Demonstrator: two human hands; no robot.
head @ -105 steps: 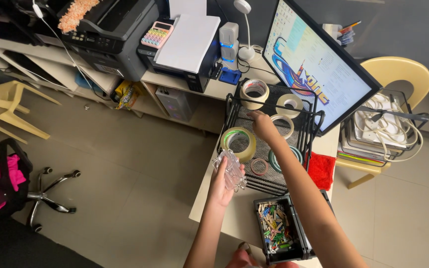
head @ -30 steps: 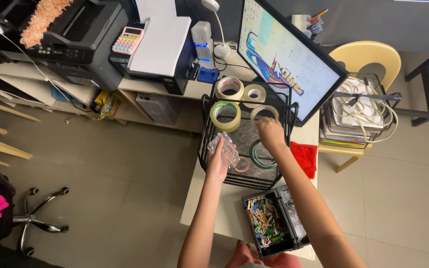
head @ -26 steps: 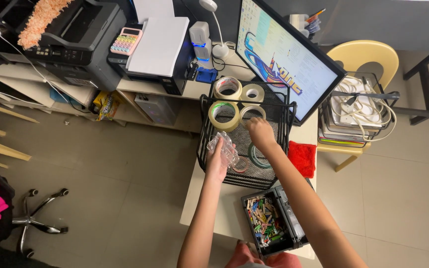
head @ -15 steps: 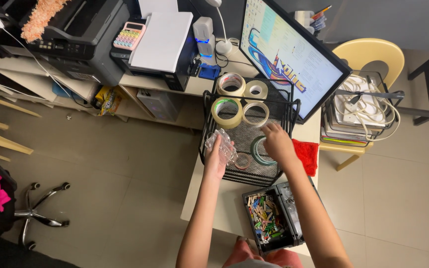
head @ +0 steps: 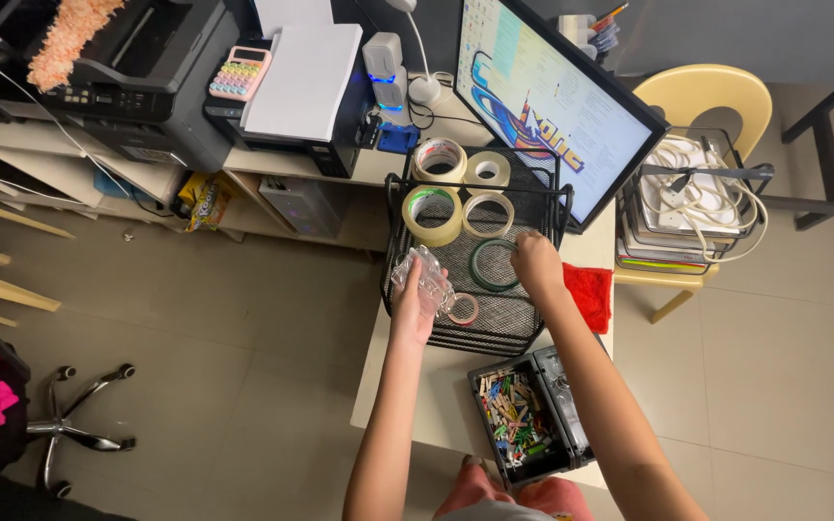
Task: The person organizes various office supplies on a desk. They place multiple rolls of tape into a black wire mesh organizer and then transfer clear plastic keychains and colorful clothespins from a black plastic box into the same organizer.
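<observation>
The left hand (head: 410, 311) grips a crumpled clear plastic piece (head: 424, 279) at the black mesh tray (head: 494, 328). The right hand (head: 536, 262) touches a green tape ring (head: 480, 265) (lying flat), near four upright tape rolls (head: 433, 214).

Looking past your desk: a tilted monitor (head: 562, 101) is glowing with colourful graphics at the upper centre, while a pastel calculator (head: 236, 74) and a white paper stack (head: 303, 68) are lying on the dark printers (head: 161, 72) at upper left. A red cloth (head: 589, 294) is lying right of centre, and a black bin of coloured clothespins (head: 523, 417) is sitting low in the frame. A yellow chair (head: 711, 96) is carrying coiled white cables (head: 708, 188) at right.
</observation>
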